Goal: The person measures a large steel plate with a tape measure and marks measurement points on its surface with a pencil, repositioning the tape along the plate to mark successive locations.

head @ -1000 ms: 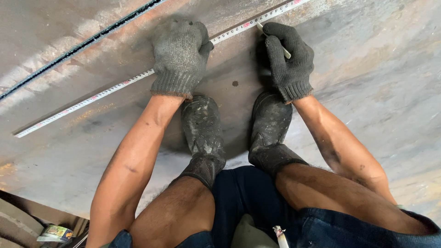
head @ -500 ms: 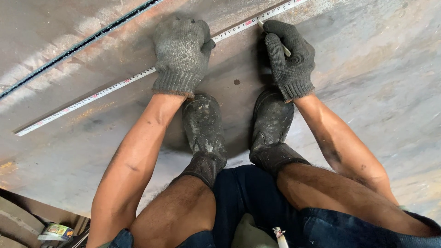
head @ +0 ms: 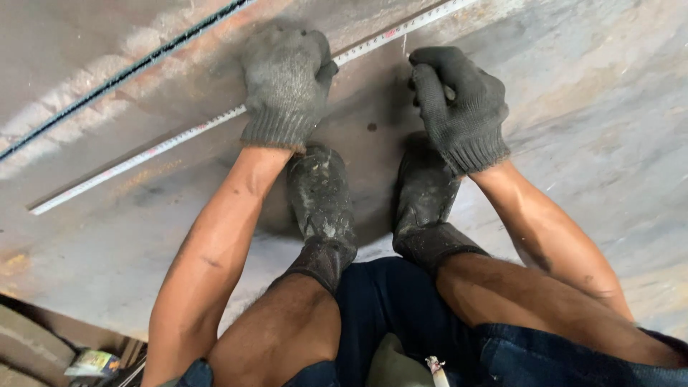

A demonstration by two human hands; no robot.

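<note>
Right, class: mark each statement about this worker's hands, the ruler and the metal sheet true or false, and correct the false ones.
1. Both hands wear knitted gloves. True.
2. The left hand presses flat on the long ruler. True.
3. The right hand lies open and flat. False: its fingers are curled in a fist near the ruler.
4. The ruler lies on a wooden floor. False: it lies on a rusty metal sheet.
5. The person is barefoot. False: dark boots are worn.

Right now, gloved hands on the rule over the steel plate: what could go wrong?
1. Left hand pins the long rule at one spot only; its free end could pivot and skew the line.
2. Right hand grips a thin marker that is mostly hidden; a slip could smear the mark.
3. Boots sit close under the rule and could nudge it.
</note>
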